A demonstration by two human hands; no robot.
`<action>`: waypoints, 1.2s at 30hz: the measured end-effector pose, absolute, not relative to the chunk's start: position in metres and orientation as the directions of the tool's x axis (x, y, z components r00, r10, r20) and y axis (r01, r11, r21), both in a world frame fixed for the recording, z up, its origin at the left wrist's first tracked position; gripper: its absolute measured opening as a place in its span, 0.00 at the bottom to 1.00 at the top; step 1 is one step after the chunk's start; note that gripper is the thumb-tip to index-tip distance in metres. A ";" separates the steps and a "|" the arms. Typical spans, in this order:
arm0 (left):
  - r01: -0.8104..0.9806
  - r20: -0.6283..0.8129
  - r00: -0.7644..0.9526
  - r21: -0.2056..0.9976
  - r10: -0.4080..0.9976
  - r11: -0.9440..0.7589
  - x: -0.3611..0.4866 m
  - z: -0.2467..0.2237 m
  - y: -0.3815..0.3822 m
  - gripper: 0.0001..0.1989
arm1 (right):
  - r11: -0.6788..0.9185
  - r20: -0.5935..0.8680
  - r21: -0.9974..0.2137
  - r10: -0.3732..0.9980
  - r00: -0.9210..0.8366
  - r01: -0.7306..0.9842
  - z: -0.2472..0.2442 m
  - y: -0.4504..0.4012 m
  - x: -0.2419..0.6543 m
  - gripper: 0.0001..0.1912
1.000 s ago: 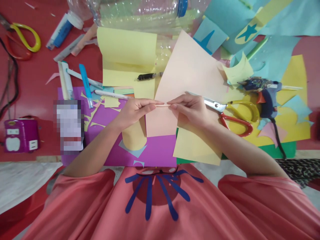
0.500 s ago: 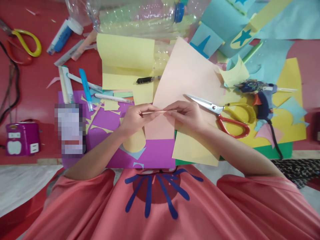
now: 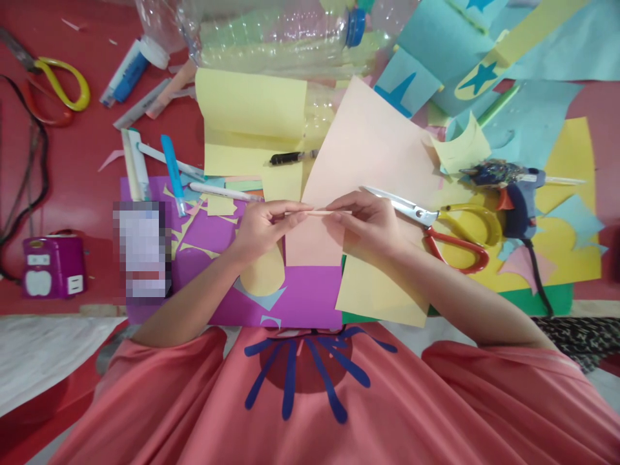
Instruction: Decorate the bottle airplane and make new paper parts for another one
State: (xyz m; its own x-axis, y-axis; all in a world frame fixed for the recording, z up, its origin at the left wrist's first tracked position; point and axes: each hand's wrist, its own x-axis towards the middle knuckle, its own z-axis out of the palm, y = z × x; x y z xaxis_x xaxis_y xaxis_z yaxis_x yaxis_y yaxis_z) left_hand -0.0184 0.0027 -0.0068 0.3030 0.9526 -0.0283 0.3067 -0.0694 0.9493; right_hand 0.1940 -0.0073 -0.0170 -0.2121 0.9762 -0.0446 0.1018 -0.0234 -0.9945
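Observation:
Between both hands stretches a thin pale peach strip point(image 3: 320, 213), which looks like paper, seen edge-on. My left hand point(image 3: 264, 229) pinches its left end with thumb and fingers. At the other end my right hand point(image 3: 365, 216) pinches it too, fingertips closed. Under the strip lies a large peach paper sheet point(image 3: 372, 142). Scissors point(image 3: 431, 223) with yellow and red handles rest on the sheet, just right of my right hand. A yellow paper shape with a rounded end point(image 3: 263, 274) lies below my left hand.
At the right a blue glue gun point(image 3: 523, 203) lies on yellow paper. A clear plastic bottle point(image 3: 271, 39) spans the back. Pens, paper scraps and a phone point(image 3: 143, 252) are at the left, on and around purple paper point(image 3: 310, 297). Second scissors point(image 3: 62, 84) lie far left.
My hands have moved slightly apart along the strip, and more of it shows between and behind the fingers. The whole view has shifted a little.

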 end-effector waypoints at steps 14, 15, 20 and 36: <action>0.258 -0.082 0.403 0.966 0.911 -0.027 -0.018 -0.006 -0.002 0.21 | -0.033 -0.079 -0.986 0.958 -0.274 0.166 -0.010 -0.010 0.193 0.07; 0.270 -0.078 0.401 0.962 0.913 -0.036 -0.018 -0.006 -0.003 0.20 | -0.034 -0.080 -0.986 0.956 -0.282 0.164 -0.010 -0.011 0.193 0.07; 0.290 -0.053 0.388 0.955 0.920 -0.068 -0.019 -0.008 -0.003 0.16 | -0.047 -0.083 -0.990 0.955 -0.283 0.132 -0.010 -0.011 0.193 0.07; 0.238 -0.086 0.388 0.971 0.918 -0.010 -0.015 -0.006 -0.003 0.17 | -0.044 -0.069 -0.995 0.957 -0.281 0.092 -0.009 -0.009 0.194 0.04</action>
